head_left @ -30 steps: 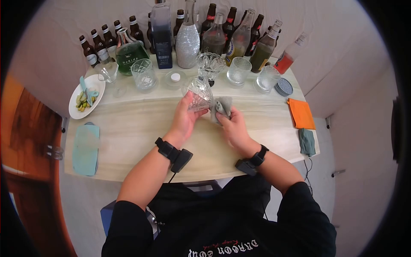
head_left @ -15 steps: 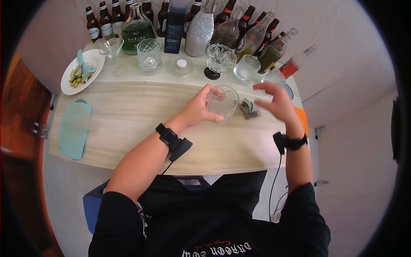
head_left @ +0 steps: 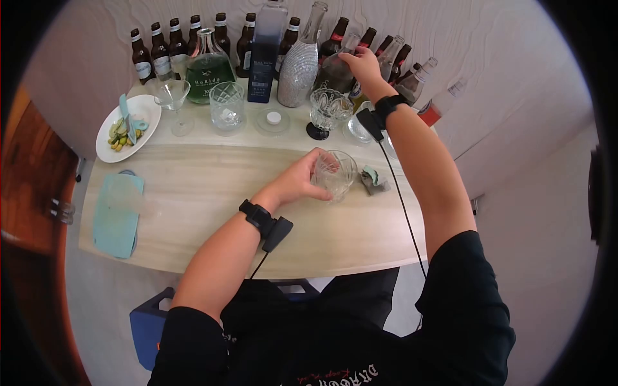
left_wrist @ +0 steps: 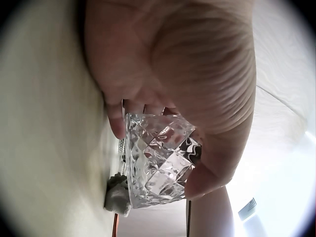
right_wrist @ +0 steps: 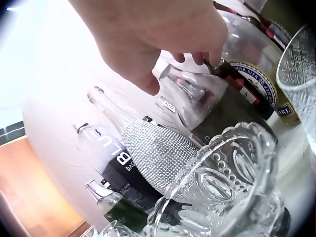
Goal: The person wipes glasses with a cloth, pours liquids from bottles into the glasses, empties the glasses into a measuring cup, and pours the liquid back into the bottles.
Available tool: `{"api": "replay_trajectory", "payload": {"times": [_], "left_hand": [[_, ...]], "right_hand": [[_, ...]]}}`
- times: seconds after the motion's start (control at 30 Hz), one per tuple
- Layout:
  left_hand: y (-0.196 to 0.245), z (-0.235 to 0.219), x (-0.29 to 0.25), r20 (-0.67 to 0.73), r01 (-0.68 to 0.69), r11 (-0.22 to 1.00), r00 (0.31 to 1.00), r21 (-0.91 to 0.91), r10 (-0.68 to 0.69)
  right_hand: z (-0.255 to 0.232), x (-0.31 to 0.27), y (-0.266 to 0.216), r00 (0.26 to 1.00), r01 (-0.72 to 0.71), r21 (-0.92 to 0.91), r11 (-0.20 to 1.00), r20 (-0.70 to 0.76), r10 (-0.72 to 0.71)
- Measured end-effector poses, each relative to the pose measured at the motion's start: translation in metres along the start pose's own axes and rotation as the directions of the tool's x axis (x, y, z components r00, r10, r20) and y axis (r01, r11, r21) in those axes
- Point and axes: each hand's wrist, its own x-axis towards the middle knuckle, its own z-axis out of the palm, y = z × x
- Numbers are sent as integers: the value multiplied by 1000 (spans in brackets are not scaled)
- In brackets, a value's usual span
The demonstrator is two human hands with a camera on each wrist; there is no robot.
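My left hand (head_left: 293,180) holds a cut-glass tumbler (head_left: 336,177) close over the table, its thumb on the near side and the fingers round the far side. The left wrist view shows the diamond-cut wall of the tumbler (left_wrist: 163,163) between thumb and fingers. Stretched out to the back row, my right hand (head_left: 365,67) is at the neck of a clear bottle with dark liquid (head_left: 335,75). Seen from the right wrist, the thumb and fingers are spread on either side of that bottle's neck (right_wrist: 170,76). A crumpled grey-green cloth (head_left: 374,181) lies right of the tumbler.
A beaded-pattern glass goblet (head_left: 329,109) and a silver studded bottle (head_left: 298,77) stand close to the right arm. More bottles line the back. At left are a martini glass (head_left: 172,95), a white plate (head_left: 106,145) and a light-blue mat (head_left: 116,225).
The right hand let go of the cloth, which now lies on the table, and went back to the bottles. The left hand turned the tumbler upright and brought it toward the right.
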Motion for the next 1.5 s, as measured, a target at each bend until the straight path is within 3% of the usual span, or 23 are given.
{"api": "replay_trajectory", "payload": {"times": [0.1, 0.17, 0.33, 0.47, 0.63, 0.83, 0.9, 0.97, 1.17, 1.27, 1.3, 1.37, 1.5], "left_hand": [[2, -1, 0, 16, 11, 999, 1000, 48, -12], [-2, 0, 1, 39, 10, 999, 999, -36, -9], [-1, -1, 4, 47, 6, 1000, 999, -9, -6], [1, -3, 3, 76, 13, 996, 997, 88, -20], [0, 1, 4, 54, -16, 997, 998, 73, 12], [1, 5, 1, 41, -41, 994, 998, 100, 37], [3, 4, 4, 59, -24, 991, 998, 134, 16], [2, 3, 4, 85, 11, 995, 996, 98, -19], [1, 4, 3, 92, 24, 1000, 996, 4, -24], [-1, 4, 4, 97, -2, 999, 995, -43, 6], [-2, 7, 3, 109, -1, 999, 994, -49, 6], [-6, 5, 4, 95, -37, 997, 995, -64, 43], [-8, 2, 6, 90, -60, 998, 994, -3, 60]], "right_hand": [[10, 7, -7, 995, -85, 101, 991, 52, 80], [13, 6, -14, 985, -170, 178, 969, 30, 167], [27, 5, -15, 990, -92, 328, 940, -71, 122], [32, 6, -14, 989, -28, 287, 958, -130, 68], [32, 5, -20, 969, 6, 229, 973, -241, 51], [1, 19, -44, 970, 203, 170, 964, -170, -175], [-19, 22, -62, 968, 200, 159, 967, -185, -170], [-33, 36, -75, 986, 141, 252, 958, -120, -114], [-110, 40, -144, 960, 264, 343, 901, -4, -279], [-153, 41, -157, 915, 272, 240, 932, 236, -328], [-165, 28, -168, 918, 268, 230, 935, 232, -321], [-178, -4, -183, 896, 219, 146, 965, 361, -258], [-191, -63, -177, 854, 88, 35, 996, 512, -93]]}}
